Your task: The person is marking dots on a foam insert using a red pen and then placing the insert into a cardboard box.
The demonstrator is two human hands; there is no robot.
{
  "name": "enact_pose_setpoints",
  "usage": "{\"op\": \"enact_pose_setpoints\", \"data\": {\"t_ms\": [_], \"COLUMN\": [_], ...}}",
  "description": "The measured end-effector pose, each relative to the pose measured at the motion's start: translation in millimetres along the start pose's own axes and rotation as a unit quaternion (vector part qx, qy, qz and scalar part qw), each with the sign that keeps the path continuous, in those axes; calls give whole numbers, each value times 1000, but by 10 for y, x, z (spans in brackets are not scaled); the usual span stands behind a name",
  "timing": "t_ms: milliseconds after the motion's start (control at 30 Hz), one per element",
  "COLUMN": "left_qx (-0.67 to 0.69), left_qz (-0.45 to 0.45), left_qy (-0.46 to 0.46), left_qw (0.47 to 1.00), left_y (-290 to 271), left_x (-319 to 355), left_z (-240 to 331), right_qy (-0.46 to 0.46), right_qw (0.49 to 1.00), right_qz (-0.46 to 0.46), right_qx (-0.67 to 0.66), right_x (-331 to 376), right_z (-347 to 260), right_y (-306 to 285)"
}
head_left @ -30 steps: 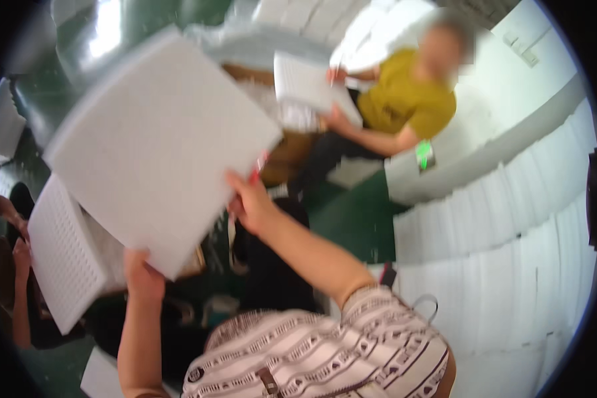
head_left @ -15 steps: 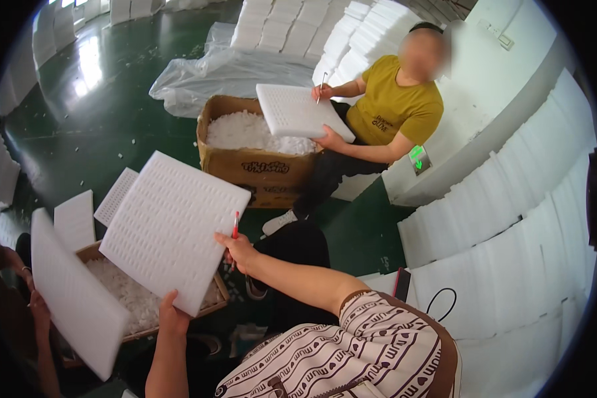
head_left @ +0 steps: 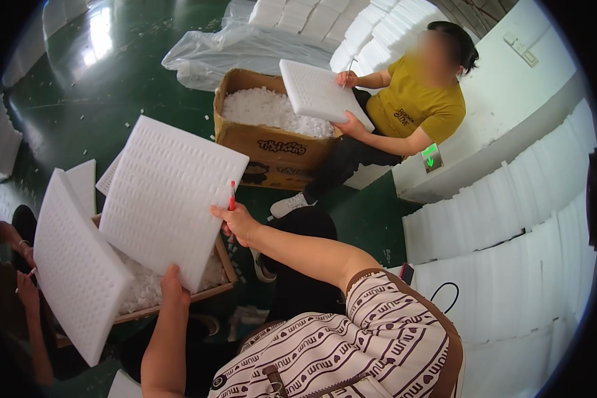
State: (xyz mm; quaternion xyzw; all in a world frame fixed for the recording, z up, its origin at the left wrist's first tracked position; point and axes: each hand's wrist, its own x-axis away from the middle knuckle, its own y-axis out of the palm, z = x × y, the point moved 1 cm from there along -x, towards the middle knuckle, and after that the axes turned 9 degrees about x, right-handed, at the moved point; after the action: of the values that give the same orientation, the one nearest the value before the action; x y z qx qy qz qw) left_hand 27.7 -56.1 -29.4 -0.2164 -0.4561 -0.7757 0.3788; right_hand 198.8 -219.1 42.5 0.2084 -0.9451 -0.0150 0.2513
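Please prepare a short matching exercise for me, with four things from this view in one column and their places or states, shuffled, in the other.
Things
1. Middle foam sheet
2. Red tool
3. Large cardboard box
4. Clear plastic sheeting

Places or states
A. Brown, with white pieces inside
B. Upright in the right hand only
C. Spread on the green floor
D. Held by the left hand and right hand together

Pairs: 1-D, 2-B, 3-A, 4-C

Dark lettering is printed on the cardboard box (head_left: 262,154) and the mustard T-shirt (head_left: 408,103). Across the pale top (head_left: 341,345), a short word is repeated among hearts. A downward arrow is shown on the green sign (head_left: 431,158).
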Motion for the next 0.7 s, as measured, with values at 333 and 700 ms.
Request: {"op": "enact_pose_setpoints", "data": {"t_ms": [333, 700], "left_qx": [-37, -62], "left_qz": [46, -44], "left_qy": [27, 7], "left_qw": [998, 997], "left_y": [-76, -21], "left_x": [-168, 70], "left_z": [-41, 67], "right_qy": [46, 51], "right_qw": [998, 999], "right_qz": [-2, -11], "right_qx": [-30, -7], "right_x": [-85, -370], "right_z": [117, -122], "right_y": [-7, 14]}}
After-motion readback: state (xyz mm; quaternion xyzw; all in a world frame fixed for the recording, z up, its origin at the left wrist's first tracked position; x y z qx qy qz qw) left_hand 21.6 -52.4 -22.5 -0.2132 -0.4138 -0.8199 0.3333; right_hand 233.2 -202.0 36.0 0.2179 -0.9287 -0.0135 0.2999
